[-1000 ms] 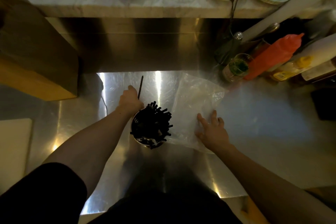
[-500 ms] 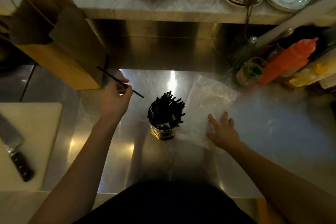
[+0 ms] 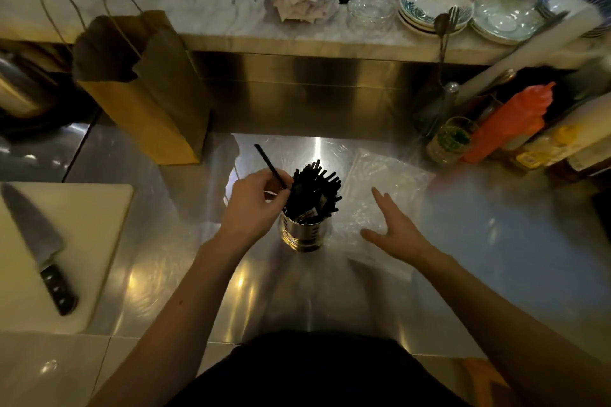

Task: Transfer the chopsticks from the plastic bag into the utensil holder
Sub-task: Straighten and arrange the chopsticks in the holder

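A steel utensil holder [image 3: 300,236] stands mid-counter, packed with several black chopsticks [image 3: 314,188]. My left hand [image 3: 253,205] sits just left of it, pinching one black chopstick [image 3: 268,164] that slants up and to the left, its lower end at the holder's rim. A clear plastic bag [image 3: 385,188] lies flat and crumpled on the steel right of the holder. My right hand [image 3: 395,228] hovers over the bag's near edge, fingers spread, holding nothing. I cannot tell whether the bag contains anything.
A brown paper bag [image 3: 145,89] stands at the back left. A white cutting board [image 3: 82,241] with a large knife [image 3: 39,248] lies at the left. Sauce bottles [image 3: 510,122] and a jar [image 3: 448,142] crowd the right. Stacked plates [image 3: 433,6] sit on the marble ledge above.
My left hand has brought the single chopstick rightward, from near the paper bag to the holder's rim. My right hand has lifted off the plastic bag and spread its fingers.
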`<state>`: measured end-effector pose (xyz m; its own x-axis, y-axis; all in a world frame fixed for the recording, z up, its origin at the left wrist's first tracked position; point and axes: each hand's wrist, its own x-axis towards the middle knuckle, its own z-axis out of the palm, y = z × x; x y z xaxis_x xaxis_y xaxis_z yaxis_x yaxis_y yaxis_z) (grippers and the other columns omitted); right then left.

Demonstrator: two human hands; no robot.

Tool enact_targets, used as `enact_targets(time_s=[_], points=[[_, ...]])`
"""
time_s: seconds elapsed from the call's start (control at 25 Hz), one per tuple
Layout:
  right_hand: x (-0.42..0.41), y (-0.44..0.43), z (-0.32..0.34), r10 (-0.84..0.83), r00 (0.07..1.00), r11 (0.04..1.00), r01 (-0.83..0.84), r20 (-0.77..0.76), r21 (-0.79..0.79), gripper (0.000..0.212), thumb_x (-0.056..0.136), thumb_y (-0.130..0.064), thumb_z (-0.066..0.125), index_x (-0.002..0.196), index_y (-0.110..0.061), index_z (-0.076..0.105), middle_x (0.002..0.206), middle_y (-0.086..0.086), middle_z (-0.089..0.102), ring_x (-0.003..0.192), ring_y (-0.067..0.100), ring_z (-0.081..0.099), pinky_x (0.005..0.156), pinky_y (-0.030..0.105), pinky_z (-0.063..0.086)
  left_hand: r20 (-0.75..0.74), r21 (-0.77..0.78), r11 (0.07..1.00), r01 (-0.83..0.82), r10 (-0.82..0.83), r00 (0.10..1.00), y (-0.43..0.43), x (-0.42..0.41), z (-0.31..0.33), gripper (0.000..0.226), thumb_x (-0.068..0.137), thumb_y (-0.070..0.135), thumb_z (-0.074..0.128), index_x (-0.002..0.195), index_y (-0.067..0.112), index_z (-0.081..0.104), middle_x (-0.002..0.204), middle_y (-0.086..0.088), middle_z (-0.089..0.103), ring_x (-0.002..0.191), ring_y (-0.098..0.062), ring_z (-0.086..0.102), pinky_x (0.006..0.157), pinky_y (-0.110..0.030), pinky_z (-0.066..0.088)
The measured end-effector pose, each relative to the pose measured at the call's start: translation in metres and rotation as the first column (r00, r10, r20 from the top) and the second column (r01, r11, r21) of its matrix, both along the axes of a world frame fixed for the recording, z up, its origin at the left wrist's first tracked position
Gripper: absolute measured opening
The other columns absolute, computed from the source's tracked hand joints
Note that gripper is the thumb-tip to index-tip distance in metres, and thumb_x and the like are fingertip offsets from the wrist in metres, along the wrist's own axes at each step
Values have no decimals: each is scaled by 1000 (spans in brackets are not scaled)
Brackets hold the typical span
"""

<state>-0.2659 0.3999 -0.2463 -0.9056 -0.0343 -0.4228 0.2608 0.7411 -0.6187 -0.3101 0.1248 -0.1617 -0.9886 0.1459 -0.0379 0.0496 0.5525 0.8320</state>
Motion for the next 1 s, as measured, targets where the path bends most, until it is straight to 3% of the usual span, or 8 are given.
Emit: enact_targets(time_s=[0.16,0.32,0.44,0.56,0.68,0.72,0.84,1.0], points=[[2,-33,31,-1,999,978,-10,-51,-211,99,83,-35,73,155,-29,5,163,-6,11,146,15,21,113,28,22,-60,22,999,35,-34,998,5,7,-7,21,86,14,67,105,24,66,98,11,69,90,-4,66,82,-30,57],[-4,-61,40,12,999,932,-28,-47,-362,106,75,-41,79,154,-34,9,161,-10,20,146,13,24,117,36,26,-73,85,996,10,-4,997,-2,15,-10,40,85,29,73,122,25,59,117,9,65,107,-6,61,93,-30,52],[-10,-77,38,-37,999,904,26,-18,-427,110,69,-49,81,153,-34,11,158,-9,29,144,14,30,115,35,28,22,136,990,43,-47,999,-7,20,-25,87,70,51,79,143,31,37,145,9,46,131,-4,44,106,-23,37],[-13,-83,29,-133,990,872,139,46,-469,120,71,-37,84,154,-27,-2,161,-2,22,147,19,24,116,33,26,219,122,984,129,-153,964,-6,13,-51,130,52,62,84,154,35,7,161,9,20,144,-7,23,117,-31,25],[-13,-81,29,-129,991,866,129,32,-483,91,77,-21,81,146,-32,22,145,-8,41,133,11,40,100,9,32,265,153,965,211,-246,932,0,2,-68,129,55,47,90,154,30,9,159,13,24,143,-5,26,119,-36,27],[-13,-81,31,-105,994,873,104,24,-477,78,80,-19,78,139,-35,30,136,-11,47,126,6,45,95,8,36,252,158,956,245,-279,927,0,-2,-70,126,56,41,91,154,30,12,156,15,29,141,-2,30,117,-34,31],[-16,-77,33,-92,995,866,96,33,-491,53,89,-17,68,132,-35,44,124,-15,57,113,-5,53,102,24,44,201,131,929,347,-367,908,-3,-13,-72,123,54,39,93,152,35,19,150,14,37,137,-3,36,112,-28,35],[-17,-73,37,34,999,910,-19,30,-414,62,89,-36,66,143,-32,36,136,-9,53,127,9,49,105,34,45,197,-68,906,417,-398,896,2,-10,-66,107,50,63,83,142,38,35,130,4,38,122,-13,40,105,-33,44]])
